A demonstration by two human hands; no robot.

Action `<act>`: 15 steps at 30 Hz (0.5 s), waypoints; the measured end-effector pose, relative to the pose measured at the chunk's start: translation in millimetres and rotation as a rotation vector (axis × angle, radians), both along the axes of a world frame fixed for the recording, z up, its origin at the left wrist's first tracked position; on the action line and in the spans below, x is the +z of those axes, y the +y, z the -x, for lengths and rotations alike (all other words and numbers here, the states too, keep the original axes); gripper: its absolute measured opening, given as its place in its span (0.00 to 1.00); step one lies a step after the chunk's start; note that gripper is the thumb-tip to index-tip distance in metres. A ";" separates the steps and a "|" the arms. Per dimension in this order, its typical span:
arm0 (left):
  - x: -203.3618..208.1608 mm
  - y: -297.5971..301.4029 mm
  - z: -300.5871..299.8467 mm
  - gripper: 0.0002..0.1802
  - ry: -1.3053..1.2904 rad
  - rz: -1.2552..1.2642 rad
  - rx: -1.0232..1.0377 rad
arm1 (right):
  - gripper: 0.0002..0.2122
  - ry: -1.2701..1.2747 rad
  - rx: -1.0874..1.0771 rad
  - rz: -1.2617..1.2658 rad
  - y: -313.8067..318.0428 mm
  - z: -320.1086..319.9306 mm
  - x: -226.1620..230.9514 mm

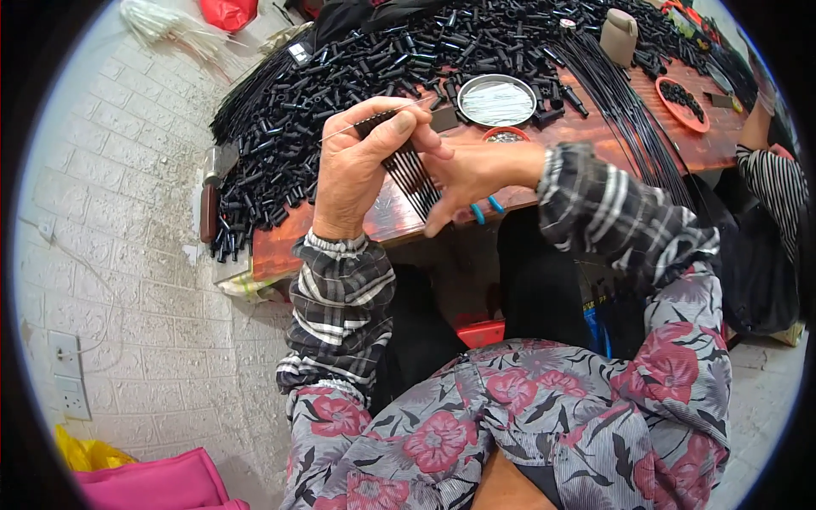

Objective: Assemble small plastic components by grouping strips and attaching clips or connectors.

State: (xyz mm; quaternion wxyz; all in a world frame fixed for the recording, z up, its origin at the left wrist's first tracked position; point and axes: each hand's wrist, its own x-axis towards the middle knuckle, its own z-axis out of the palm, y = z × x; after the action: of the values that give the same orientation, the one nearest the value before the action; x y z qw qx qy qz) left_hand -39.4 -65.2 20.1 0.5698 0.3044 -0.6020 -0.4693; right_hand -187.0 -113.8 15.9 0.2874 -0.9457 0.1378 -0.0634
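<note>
My left hand [361, 157] is raised over the table's front edge, closed around the upper end of a bundle of thin black rods [414, 183]. A fine wire-like strand [347, 131] crosses its thumb and fingertips. The rods slant down to the right. My right hand [472, 174] lies against the lower side of the bundle, thumb stretched down and apart from the fingers. The rods partly hide its fingers. Just past that hand, blue handles [478, 212] of a tool show at the table edge.
Short black tubes [289, 144] pile over the wooden table [289, 246]. Behind my hands stand a metal dish of white sticks [497, 102] and a small red bowl [507, 134]. Long black rods [620, 119], a beige container [619, 38] and an orange plate [682, 105] lie right. Another person's striped sleeve [769, 187] is far right.
</note>
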 end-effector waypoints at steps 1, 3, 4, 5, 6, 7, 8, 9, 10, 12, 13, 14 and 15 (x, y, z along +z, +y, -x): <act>1.6 5.4 -1.3 0.10 0.029 -0.007 -0.007 | 0.16 -0.006 0.001 -0.002 -3.2 -11.6 -12.9; -4.8 -0.5 -5.8 0.10 0.058 -0.015 -0.081 | 0.18 -0.380 0.120 -0.289 -19.8 -28.5 -58.7; -4.5 -0.1 -7.7 0.10 0.059 -0.020 -0.090 | 0.18 -0.381 0.110 -0.292 -19.5 -28.1 -60.1; -4.7 1.4 -9.0 0.12 0.011 -0.017 -0.117 | 0.15 -0.372 0.092 -0.250 -18.5 -27.3 -61.5; -4.8 1.5 -10.8 0.16 -0.036 -0.014 -0.144 | 0.13 -0.363 0.074 -0.209 -17.0 -26.9 -62.7; -7.2 0.7 -16.9 0.25 -0.041 0.004 -0.232 | 0.11 -0.166 0.041 -0.296 -8.6 -23.8 -42.9; -8.9 7.1 -19.5 0.31 0.040 -0.053 -0.305 | 0.11 -0.165 0.047 -0.297 -8.4 -25.1 -43.1; -19.0 5.3 -27.5 0.32 0.068 -0.024 -0.253 | 0.09 -0.196 0.128 -0.213 -8.5 -26.8 -44.3; -35.5 -3.0 -31.7 0.35 0.102 0.006 -0.227 | 0.08 -0.223 0.183 -0.124 -10.8 -22.5 -46.9; -61.5 -10.8 -30.7 0.33 0.347 -0.046 0.046 | 0.07 -0.312 0.195 -0.113 -14.4 -23.6 -61.6; -81.7 -14.9 -37.9 0.27 0.078 0.021 0.225 | 0.07 -0.311 0.209 -0.093 -11.4 -23.3 -57.3; -91.3 -11.8 -36.7 0.25 -0.070 -0.082 0.359 | 0.07 -0.311 0.232 -0.074 -8.2 -25.1 -54.0; -98.3 -10.4 -35.5 0.25 -0.443 0.142 0.452 | 0.10 -0.471 0.277 -0.127 -4.1 -27.1 -52.4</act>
State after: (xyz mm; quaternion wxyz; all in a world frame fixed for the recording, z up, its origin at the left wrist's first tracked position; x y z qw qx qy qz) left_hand -3.9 -75.6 -78.2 0.5345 0.4847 -0.6598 -0.2098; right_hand -159.9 -117.9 -36.6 0.3760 -0.8949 -0.0598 -0.2327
